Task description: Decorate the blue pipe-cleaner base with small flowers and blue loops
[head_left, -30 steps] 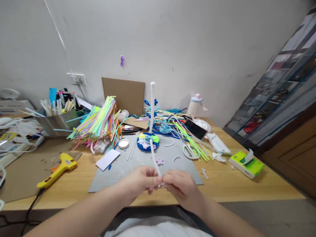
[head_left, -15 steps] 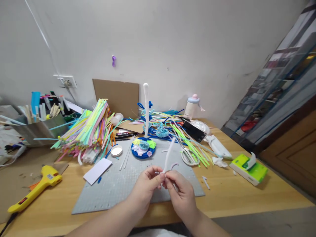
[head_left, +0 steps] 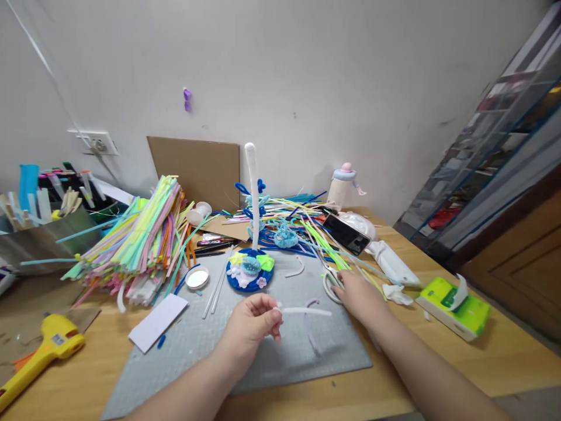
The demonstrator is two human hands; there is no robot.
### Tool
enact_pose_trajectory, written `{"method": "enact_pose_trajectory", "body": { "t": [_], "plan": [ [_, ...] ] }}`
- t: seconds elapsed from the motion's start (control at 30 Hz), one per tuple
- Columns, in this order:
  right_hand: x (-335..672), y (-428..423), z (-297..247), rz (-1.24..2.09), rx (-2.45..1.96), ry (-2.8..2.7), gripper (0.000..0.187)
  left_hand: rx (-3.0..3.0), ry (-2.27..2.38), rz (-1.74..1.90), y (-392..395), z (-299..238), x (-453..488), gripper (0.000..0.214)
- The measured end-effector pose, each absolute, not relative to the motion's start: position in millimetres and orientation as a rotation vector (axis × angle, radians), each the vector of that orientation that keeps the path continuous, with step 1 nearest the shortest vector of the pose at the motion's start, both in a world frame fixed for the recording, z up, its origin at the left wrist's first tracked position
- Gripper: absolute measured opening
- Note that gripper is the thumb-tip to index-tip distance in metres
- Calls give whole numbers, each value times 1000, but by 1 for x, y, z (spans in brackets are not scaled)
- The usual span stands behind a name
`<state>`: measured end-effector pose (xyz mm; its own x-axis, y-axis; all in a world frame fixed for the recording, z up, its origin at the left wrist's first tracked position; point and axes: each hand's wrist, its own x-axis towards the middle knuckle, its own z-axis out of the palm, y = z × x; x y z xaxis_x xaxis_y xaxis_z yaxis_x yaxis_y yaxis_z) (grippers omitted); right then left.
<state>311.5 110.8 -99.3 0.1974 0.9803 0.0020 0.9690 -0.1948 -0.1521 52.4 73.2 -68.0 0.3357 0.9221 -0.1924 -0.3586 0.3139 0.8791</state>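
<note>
Pinched between the thumb and fingers of my left hand (head_left: 252, 327) is a short white pipe cleaner (head_left: 309, 311), its free end pointing right above the grey cutting mat (head_left: 184, 356). My right hand (head_left: 360, 297) is at the scissors (head_left: 325, 286) on the mat's right side, its fingers closed on their pale handles. Behind my left hand stands a round blue pipe-cleaner base (head_left: 239, 285) with small flowers and a light-blue piece on it. A thick white stem (head_left: 253, 199) rises upright just behind. Curved pale-lilac pieces (head_left: 312, 339) lie on the mat.
Left are a large pipe-cleaner bundle (head_left: 144, 234), a yellow glue gun (head_left: 59, 339), a white card (head_left: 158, 323) and a small round lid (head_left: 197, 278). Right are a phone (head_left: 346, 234), a green tissue pack (head_left: 456, 307) and crumpled tissue (head_left: 397, 294). A bottle (head_left: 342, 190) stands behind.
My right hand has let go of the white pipe cleaner and moved right to the scissors. The pipe cleaner, still in my left hand, has swung from upright to nearly level. The view has shifted slightly.
</note>
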Motion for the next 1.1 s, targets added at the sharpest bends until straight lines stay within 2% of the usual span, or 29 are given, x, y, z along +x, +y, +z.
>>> {"method": "enact_pose_trajectory", "body": {
  "t": [0.2,0.37,0.47,0.6,0.73,0.8,0.87,1.0,1.1],
  "plan": [
    [324,121,-90,467,-2210,-1798,24,781,765,924,72,-63,49,34],
    [346,106,-63,1287,-1666,-1285,29,739,790,845,69,-59,49,35],
    [344,82,-54,1544,-1266,-895,31,734,750,852,68,-60,48,31],
    [310,38,-59,1566,-967,-624,30,745,650,910,68,-60,46,23],
    [271,-2,-76,1544,-834,-666,36,724,578,914,66,-55,44,17],
    [260,-15,-81,1614,-803,-865,54,689,525,891,64,-50,44,15],
    [255,-24,-81,1654,-876,-1030,64,629,461,856,61,-43,45,15],
    [248,-32,-72,1572,-1224,-1256,59,434,412,825,54,-29,50,21],
    [240,-29,-69,1470,-1303,-1330,58,327,446,888,54,-24,53,24]
  ]
}}
